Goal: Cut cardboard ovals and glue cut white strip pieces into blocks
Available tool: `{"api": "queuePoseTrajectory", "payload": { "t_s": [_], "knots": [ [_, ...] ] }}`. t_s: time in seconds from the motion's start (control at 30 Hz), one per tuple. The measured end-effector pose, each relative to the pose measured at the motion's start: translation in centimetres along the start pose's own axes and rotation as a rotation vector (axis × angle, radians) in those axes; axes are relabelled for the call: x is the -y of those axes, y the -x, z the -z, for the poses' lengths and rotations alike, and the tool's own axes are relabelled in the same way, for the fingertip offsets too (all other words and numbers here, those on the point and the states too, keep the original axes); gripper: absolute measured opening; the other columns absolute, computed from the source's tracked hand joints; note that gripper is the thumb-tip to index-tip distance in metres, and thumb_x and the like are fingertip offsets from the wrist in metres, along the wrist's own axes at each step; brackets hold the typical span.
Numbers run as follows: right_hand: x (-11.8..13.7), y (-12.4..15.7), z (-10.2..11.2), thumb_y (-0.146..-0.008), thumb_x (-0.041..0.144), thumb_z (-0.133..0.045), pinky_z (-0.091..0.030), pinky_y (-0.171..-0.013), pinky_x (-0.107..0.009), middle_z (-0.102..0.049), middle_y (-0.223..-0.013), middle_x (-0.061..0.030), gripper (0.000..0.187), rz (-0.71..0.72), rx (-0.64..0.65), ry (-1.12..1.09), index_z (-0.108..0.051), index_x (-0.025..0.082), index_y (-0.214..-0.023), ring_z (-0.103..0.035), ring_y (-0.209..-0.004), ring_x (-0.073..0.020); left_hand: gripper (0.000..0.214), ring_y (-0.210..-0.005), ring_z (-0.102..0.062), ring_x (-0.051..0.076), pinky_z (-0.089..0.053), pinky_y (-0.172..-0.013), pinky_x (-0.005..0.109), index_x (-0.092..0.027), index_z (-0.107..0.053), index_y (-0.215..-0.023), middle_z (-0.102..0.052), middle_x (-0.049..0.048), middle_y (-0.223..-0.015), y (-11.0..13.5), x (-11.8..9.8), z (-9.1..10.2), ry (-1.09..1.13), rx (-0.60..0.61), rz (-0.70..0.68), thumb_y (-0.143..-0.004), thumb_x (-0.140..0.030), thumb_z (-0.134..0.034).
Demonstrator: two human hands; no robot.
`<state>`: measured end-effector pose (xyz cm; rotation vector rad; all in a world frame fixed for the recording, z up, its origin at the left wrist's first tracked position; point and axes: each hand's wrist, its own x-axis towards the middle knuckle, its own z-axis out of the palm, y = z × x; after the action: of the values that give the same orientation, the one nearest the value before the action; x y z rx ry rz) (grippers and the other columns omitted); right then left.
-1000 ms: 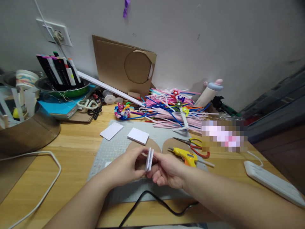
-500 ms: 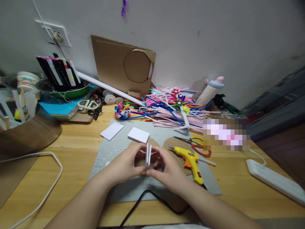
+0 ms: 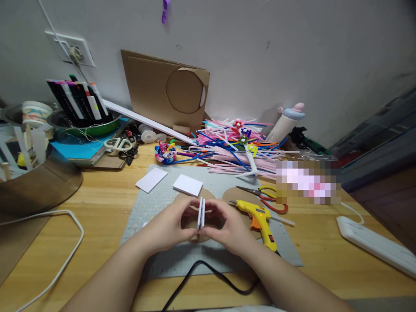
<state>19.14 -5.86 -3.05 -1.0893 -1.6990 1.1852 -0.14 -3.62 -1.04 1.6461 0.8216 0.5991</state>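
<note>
Two small white boards stand on edge, face to face, between my hands above the cutting mat. My left hand is closed on the left board with thumb and fingertips. My right hand grips the right board the same way. Beneath my hands lies a round cardboard piece, largely covered. A white rectangular block and another white rectangle rest flat on the mat just beyond. Right of my right hand lies a yellow glue gun on a second cardboard round.
Pliers with red and yellow handles lie behind the glue gun. Pipe cleaners are heaped at the back. A black cord crosses the front; a power strip sits right. White scissors and a brown container are left.
The two boards have come nearly parallel, standing more upright between my hands. My right thumb has moved slightly right along its board. The view has shifted a little.
</note>
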Motion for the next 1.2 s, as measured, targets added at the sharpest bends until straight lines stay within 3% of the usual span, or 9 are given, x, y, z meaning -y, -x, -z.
{"api": "queuePoseTrajectory", "payload": {
  "t_s": [0.47,0.77,1.2],
  "knots": [
    [-0.61,0.11,0.18,-0.062,0.01,-0.081,-0.051,-0.086,-0.031,-0.067,-0.101,-0.001,0.052,-0.061,0.001,-0.304,-0.059,0.024,-0.106,-0.065,-0.093,-0.0174,0.056,-0.107,-0.062,0.023,-0.049,-0.093,0.037,-0.021,-0.051,-0.117,-0.062,0.0078,-0.12,0.04,0.09,0.5,0.009,-0.01,0.024,-0.066,-0.002,-0.066],
    [-0.76,0.16,0.28,-0.061,0.011,-0.081,-0.051,-0.086,-0.032,-0.066,-0.101,-0.0019,0.052,-0.046,0.02,-0.269,-0.059,0.024,-0.107,-0.065,-0.093,-0.0179,0.054,-0.104,-0.063,0.022,-0.05,-0.091,0.036,-0.021,-0.053,-0.117,-0.064,0.0067,-0.119,0.25,-0.59,0.86,-0.036,-0.036,-0.001,-0.067,-0.005,-0.064],
    [0.02,-0.44,-0.18,-0.066,0.019,-0.079,-0.049,-0.093,-0.04,-0.066,-0.105,-0.0057,0.048,0.014,0.032,-0.188,-0.059,0.021,-0.11,-0.064,-0.101,-0.0233,0.052,-0.111,-0.06,0.024,-0.047,-0.097,0.04,-0.021,-0.054,-0.115,-0.061,0.0095,-0.123,0.05,0.15,0.23,0.009,-0.007,-0.006,-0.067,-0.01,-0.07]
  ]
}}
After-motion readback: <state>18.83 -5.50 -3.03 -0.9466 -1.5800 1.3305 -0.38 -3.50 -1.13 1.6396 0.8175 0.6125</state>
